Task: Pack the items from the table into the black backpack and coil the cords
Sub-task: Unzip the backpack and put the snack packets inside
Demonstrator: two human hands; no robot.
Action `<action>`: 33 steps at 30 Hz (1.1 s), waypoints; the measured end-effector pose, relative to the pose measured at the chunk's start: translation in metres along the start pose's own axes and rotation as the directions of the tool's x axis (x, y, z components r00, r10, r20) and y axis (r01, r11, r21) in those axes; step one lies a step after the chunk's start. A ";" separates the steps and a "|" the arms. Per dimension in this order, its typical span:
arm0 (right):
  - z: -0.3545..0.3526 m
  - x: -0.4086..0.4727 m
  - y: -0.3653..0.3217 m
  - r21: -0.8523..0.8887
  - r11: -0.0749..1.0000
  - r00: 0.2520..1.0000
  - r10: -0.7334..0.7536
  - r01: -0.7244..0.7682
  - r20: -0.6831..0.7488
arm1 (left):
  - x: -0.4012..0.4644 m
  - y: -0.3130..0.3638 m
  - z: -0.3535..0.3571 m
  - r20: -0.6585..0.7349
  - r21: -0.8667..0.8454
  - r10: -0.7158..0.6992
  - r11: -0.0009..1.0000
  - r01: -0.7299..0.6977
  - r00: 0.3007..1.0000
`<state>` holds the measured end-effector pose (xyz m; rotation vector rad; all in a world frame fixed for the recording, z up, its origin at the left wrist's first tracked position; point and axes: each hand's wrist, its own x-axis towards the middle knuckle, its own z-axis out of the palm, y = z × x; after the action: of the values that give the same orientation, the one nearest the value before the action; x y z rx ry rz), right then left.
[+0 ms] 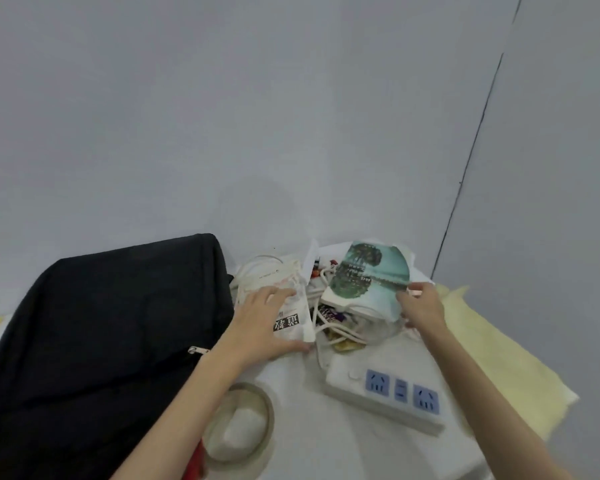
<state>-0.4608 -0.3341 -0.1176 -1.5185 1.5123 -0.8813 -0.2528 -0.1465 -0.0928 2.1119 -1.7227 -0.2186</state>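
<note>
The black backpack (94,334) lies flat on the left of the table, its zipper pull near my left forearm. My left hand (267,320) rests on a white cloth pouch (291,320) with black printed characters, fingers spread over it. My right hand (421,304) pinches the right edge of a book (368,275) with a teal tree cover, which is tilted up over a tangle of white cords (329,327). A white power strip (388,393) with blue sockets lies in front.
A roll of tape (243,424) sits near my left forearm. A pale yellow cloth (492,351) lies at the right of the white table (302,410). Small wrappers lie under the cords. Grey walls close the back and right.
</note>
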 end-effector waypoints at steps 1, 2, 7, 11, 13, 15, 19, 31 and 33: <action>0.001 0.011 0.005 -0.056 0.998 0.999 0.019 -0.017 0.043 | 0.005 0.004 0.007 0.038 0.016 -0.036 0.999 0.036 0.999; 0.003 0.018 0.010 -0.100 0.995 0.997 0.017 -0.009 0.080 | 0.009 0.007 0.013 0.081 0.039 -0.065 0.997 0.062 0.995; 0.004 0.042 0.014 -0.229 0.971 0.988 -0.041 0.075 0.151 | 0.021 0.007 0.034 0.136 0.085 -0.104 0.992 0.093 0.985; 0.000 0.059 0.014 -0.175 0.984 0.978 -0.003 0.041 0.209 | 0.012 0.005 0.029 0.024 -0.076 -0.070 0.994 0.072 0.997; -0.007 0.064 0.008 -0.117 0.991 0.978 -0.035 0.059 0.203 | 0.010 0.002 0.019 -0.063 -0.127 -0.103 0.987 0.094 0.993; -0.016 0.070 0.002 -0.138 0.984 0.982 -0.087 0.111 0.170 | 0.006 -0.004 0.007 -0.115 -0.245 -0.179 0.958 0.147 0.977; -0.026 0.083 -0.002 -0.266 0.949 0.975 -0.125 0.171 0.181 | 0.000 -0.012 -0.005 -0.111 -0.296 -0.250 0.932 0.208 0.962; 0.004 0.057 -0.018 -0.443 0.699 0.827 -0.494 0.562 0.268 | 0.003 0.011 0.003 -0.038 0.017 -0.370 0.928 0.371 0.928; 0.011 0.049 -0.021 -0.339 0.631 0.715 -0.592 0.698 0.371 | 0.010 0.017 0.005 0.068 0.146 -0.366 0.924 0.353 0.928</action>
<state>-0.4395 -0.3826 -0.1066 -2.5327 1.0178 -0.7099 -0.2678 -0.1599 -0.0886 2.5462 -1.4160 -0.3210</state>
